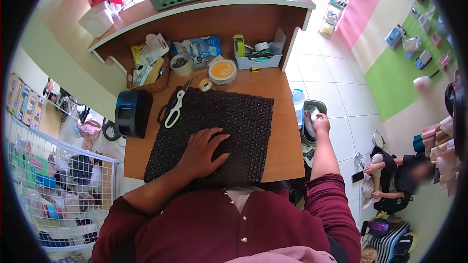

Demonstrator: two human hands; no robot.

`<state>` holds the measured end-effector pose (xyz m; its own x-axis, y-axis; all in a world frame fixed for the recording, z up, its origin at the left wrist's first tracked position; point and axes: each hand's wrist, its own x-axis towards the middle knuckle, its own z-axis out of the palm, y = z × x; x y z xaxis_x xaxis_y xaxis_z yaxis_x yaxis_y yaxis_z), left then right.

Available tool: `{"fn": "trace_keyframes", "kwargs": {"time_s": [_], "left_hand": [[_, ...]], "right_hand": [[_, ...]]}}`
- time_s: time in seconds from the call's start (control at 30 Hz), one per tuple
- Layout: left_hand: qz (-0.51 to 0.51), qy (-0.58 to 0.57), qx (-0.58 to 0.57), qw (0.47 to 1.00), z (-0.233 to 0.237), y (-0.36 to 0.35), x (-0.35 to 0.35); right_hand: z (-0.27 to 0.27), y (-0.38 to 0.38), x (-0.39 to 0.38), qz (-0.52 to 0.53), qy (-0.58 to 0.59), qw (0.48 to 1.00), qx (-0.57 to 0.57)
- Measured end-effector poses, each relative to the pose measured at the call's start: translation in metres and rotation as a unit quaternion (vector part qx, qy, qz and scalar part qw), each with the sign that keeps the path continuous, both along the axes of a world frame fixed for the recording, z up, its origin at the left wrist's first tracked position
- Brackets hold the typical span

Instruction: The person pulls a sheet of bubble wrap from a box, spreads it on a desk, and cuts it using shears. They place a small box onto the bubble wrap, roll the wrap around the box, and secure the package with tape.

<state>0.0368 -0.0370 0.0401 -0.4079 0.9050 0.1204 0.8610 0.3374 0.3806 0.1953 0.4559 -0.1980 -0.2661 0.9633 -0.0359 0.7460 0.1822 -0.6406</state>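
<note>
Careful, your open left hand (204, 153) could drag the black bubble wrap (234, 117), shifting the scissors (176, 109) on it; your right hand (321, 124) grips a white item (310, 122) at the bin (319, 107).

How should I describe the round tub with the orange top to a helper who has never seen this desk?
On the wooden desk, look beyond the far edge of the black bubble wrap. Left of the light-blue basket sits a round tub. A wide orange disc on its top sets it apart from the small tape roll and the open container of dark bits.
</note>
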Motion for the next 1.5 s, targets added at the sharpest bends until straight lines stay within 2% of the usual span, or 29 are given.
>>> {"fn": "trace_keyframes", "kwargs": {"time_s": [0.07,0.1,0.13,0.23,0.3,0.37,0.4,0.43,0.5,0.53,0.57,0.63,0.67,0.7,0.73,0.77,0.8,0.83,0.9,0.97,1.0,1.03,1.1,1.23,1.27,1.3,1.37,1.47,1.5], "left_hand": [[0.005,-0.009,-0.001,1.000,-0.001,-0.001,0.000],[0.001,-0.010,0.006,1.000,-0.001,-0.001,-0.001],[-0.001,-0.011,0.011,1.000,-0.002,-0.002,-0.001],[0.006,-0.015,0.021,1.000,-0.006,-0.003,-0.001],[0.010,-0.021,0.025,0.999,-0.006,-0.003,-0.003],[0.009,-0.031,0.028,0.999,-0.008,-0.004,-0.002],[0.011,-0.030,0.030,0.999,-0.009,-0.004,-0.003],[0.012,-0.029,0.034,0.999,-0.009,-0.003,-0.003],[0.012,-0.017,0.054,0.998,-0.011,-0.001,-0.003],[0.015,-0.004,0.070,0.997,-0.012,-0.003,-0.003],[0.015,-0.005,0.072,0.997,-0.015,-0.004,-0.007],[-0.025,-0.134,0.197,0.971,-0.022,-0.009,-0.019],[-0.024,-0.133,0.200,0.970,-0.021,-0.013,-0.023],[0.037,-0.317,0.261,0.911,-0.020,-0.017,-0.029],[0.094,-0.487,0.310,0.811,-0.018,-0.022,-0.035],[0.093,-0.486,0.311,0.811,-0.013,-0.028,-0.043],[0.105,-0.498,0.293,0.809,-0.006,-0.036,-0.051],[0.118,-0.510,0.274,0.807,0.003,-0.041,-0.055],[0.115,-0.553,0.228,0.793,0.014,-0.044,-0.051],[0.108,-0.562,0.116,0.812,0.013,-0.037,-0.038],[0.077,-0.521,0.127,0.840,0.011,-0.031,-0.029],[0.077,-0.520,0.128,0.841,0.008,-0.028,-0.027],[0.109,-0.485,0.136,0.857,-0.002,-0.024,-0.025],[0.114,-0.542,0.172,0.815,0.004,-0.027,-0.038],[0.138,-0.561,0.187,0.794,0.012,-0.028,-0.042],[0.154,-0.607,0.176,0.759,0.021,-0.030,-0.053],[0.125,-0.618,0.250,0.735,0.022,-0.031,-0.077],[0.145,-0.630,0.211,0.733,0.035,-0.030,-0.106],[0.160,-0.646,0.211,0.716,0.033,-0.028,-0.113]], "right_hand": [[-0.010,0.013,0.010,-0.095,0.147,0.978,-0.110],[0.039,-0.010,0.014,-0.156,0.221,0.933,-0.237],[0.050,-0.015,0.022,-0.181,0.311,0.897,-0.255],[0.074,-0.027,0.057,-0.211,0.523,0.757,-0.330],[0.100,-0.046,0.087,-0.150,0.635,0.620,-0.435],[0.171,-0.117,0.087,-0.081,0.682,0.606,-0.402],[0.182,-0.133,0.093,-0.005,0.703,0.571,-0.424],[0.200,-0.153,0.092,-0.009,0.702,0.573,-0.422],[0.229,-0.189,0.084,0.112,0.675,0.588,-0.430],[0.232,-0.196,0.079,0.109,0.663,0.565,-0.478],[0.235,-0.207,0.070,0.107,0.640,0.582,-0.491],[0.244,-0.239,0.046,0.185,0.600,0.526,-0.573],[0.245,-0.258,0.032,0.214,0.585,0.484,-0.614],[0.246,-0.275,0.018,0.243,0.568,0.439,-0.652],[0.244,-0.287,0.009,0.254,0.535,0.478,-0.649],[0.242,-0.297,0.000,0.265,0.501,0.515,-0.643],[0.247,-0.308,-0.012,0.264,0.461,0.579,-0.619],[0.258,-0.325,-0.023,0.252,0.398,0.682,-0.560],[0.240,-0.350,-0.045,0.300,0.389,0.738,-0.462],[0.226,-0.368,-0.057,0.425,0.332,0.800,-0.263],[0.221,-0.375,-0.061,0.462,0.314,0.802,-0.214],[0.220,-0.375,-0.067,0.542,0.287,0.775,-0.154],[0.221,-0.380,-0.062,0.577,0.232,0.782,-0.046],[0.232,-0.370,-0.049,0.587,0.146,0.796,0.025],[0.240,-0.372,-0.043,0.541,0.028,0.830,0.129],[0.243,-0.373,-0.038,0.481,-0.091,0.842,0.228],[0.226,-0.366,-0.029,0.446,-0.105,0.858,0.232],[0.229,-0.350,-0.025,0.464,-0.143,0.834,0.263],[0.231,-0.341,-0.025,0.479,-0.148,0.826,0.256]]}}
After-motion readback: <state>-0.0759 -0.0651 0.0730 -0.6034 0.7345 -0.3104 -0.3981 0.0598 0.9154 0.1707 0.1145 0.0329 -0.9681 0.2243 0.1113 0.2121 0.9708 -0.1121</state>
